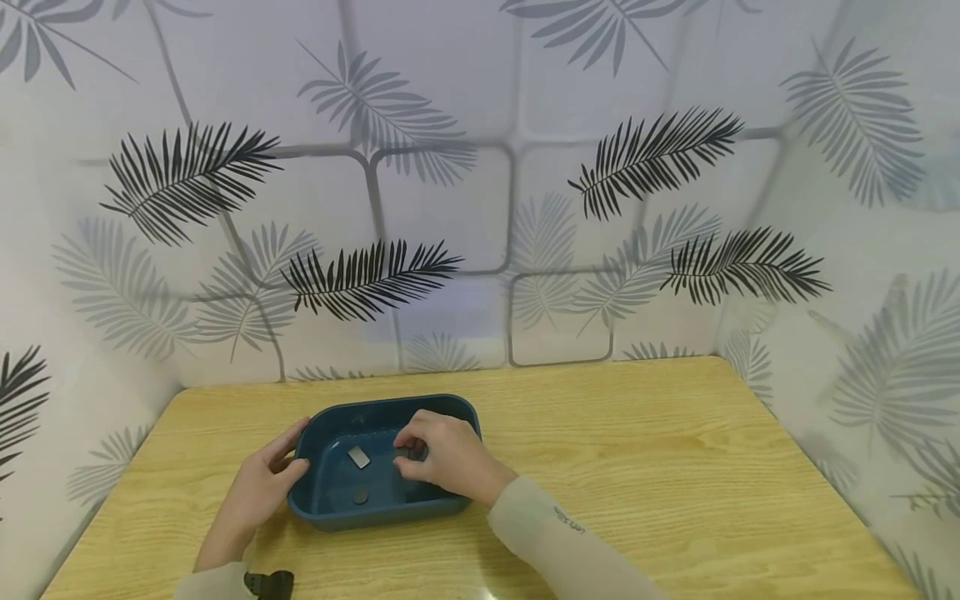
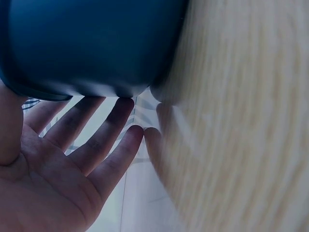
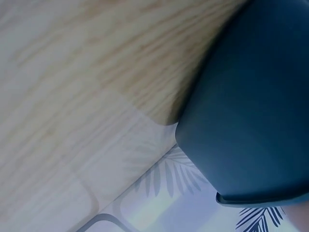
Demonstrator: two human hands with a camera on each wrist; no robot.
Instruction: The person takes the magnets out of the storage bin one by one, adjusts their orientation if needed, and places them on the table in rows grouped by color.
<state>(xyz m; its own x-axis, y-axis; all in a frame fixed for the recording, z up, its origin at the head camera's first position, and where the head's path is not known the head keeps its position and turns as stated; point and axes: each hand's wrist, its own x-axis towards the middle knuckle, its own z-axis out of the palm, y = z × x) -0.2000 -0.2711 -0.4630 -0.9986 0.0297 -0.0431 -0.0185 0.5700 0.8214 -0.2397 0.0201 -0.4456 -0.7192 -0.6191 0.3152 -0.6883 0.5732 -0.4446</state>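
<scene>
A dark blue plastic bin [image 1: 352, 521] with rounded corners sits on the wooden table. Inside lie a small silver-grey rectangular piece [image 1: 359, 457] and a small dark round disc [image 1: 361, 497], like a coin. My left hand [image 1: 258, 492] holds the bin's left end, thumb at the rim; in the left wrist view its fingers [image 2: 104, 140] reach along the outer wall. My right hand [image 1: 450, 454] is inside the bin's right half with bent fingers and the thumb close to them. A dark patch shows between these fingertips; whether it is a held thing cannot be made out.
The light wooden table [image 1: 637, 467] stretches right of the bin. A leaf-patterned curtain [image 1: 480, 208] encloses the back and sides. A black strap with a small device [image 1: 272, 583] is on the left wrist. The right wrist view shows the bin's outer wall [image 3: 251, 121].
</scene>
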